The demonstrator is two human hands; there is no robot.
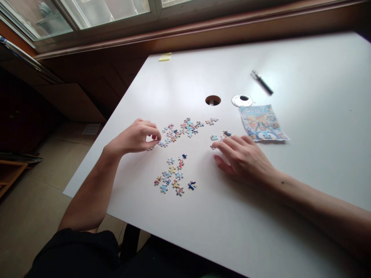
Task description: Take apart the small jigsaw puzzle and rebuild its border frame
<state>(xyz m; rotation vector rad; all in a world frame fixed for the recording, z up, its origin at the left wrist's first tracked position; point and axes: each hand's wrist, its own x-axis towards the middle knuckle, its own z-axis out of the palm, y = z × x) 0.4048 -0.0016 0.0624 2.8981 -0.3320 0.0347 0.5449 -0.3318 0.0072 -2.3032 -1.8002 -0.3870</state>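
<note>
White table [290, 61]: left hand [136, 137] pinching puzzle piece [160, 143]; right hand [242, 156] spread flat, holding nothing, beside loose pieces [185, 126]

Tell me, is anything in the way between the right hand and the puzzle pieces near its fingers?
Nothing visible. The right hand lies flat on the white table, its fingers already at the few loose pieces; only bare tabletop shows around them.

Head view. The left hand [138, 136] pinched at small multicoloured cardboard puzzle pieces [181, 129] scattered on the white tabletop [319, 127]; the right hand [245, 158] lay flat, fingertips beside loose pieces, near a colourful printed reference picture [263, 122] and a black pen [262, 82].
</note>
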